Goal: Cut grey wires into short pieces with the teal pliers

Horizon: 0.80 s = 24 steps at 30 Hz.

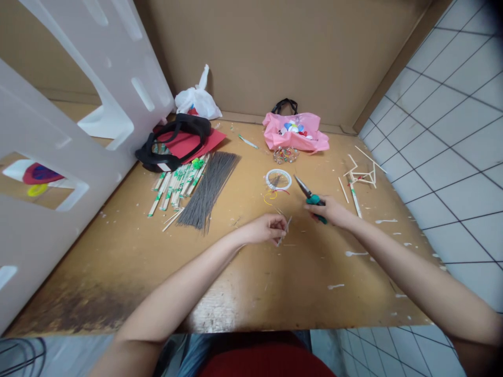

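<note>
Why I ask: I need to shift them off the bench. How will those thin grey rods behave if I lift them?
The thin grey rods will probably splay and scatter, since they lie loose in a fan with no tie visible. Each looks slender, so likely light and springy, perhaps easy to bend. Any strays might roll on the wooden bench top.

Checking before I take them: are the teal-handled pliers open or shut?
Shut: the long-nose pliers in the right hand taper to a single tip, with no gap showing between the jaws.
</note>
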### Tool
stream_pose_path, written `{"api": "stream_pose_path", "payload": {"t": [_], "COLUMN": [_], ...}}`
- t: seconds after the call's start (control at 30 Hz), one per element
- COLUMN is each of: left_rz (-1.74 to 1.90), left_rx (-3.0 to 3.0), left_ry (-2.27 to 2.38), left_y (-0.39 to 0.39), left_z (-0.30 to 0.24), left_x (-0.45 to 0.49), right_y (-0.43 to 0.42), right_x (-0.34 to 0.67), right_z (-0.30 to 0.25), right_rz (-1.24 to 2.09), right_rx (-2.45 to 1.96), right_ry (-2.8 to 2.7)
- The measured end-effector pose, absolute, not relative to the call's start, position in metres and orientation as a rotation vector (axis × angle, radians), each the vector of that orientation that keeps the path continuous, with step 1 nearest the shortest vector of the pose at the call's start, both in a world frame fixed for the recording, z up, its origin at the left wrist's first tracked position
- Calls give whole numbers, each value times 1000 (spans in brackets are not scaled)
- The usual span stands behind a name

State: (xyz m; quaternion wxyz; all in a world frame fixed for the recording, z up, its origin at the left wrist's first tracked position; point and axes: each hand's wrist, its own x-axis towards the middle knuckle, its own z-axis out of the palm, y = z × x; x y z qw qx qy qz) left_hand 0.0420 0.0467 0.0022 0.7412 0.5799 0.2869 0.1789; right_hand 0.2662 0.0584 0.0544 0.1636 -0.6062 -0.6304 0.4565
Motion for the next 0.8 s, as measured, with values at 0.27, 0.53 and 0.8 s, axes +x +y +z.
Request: {"api": "stream_pose_path", "payload": {"t": [0.27, 0.53, 0.8], "left_rz": [810, 746, 386], "left_rx": [1278, 1418, 1935], "left_ry": [830, 1047, 1314], "left_y": [60, 110, 180], "left_z": [5, 26, 53], "left_x": [36, 18, 42], "right_y": [29, 8, 10], "right_x": [281, 286, 298], "right_z": [40, 5, 6], "right_rz": [2115, 2128, 2043], "right_rx": [-1126, -917, -920], "right_ry": [-987, -776, -806]}}
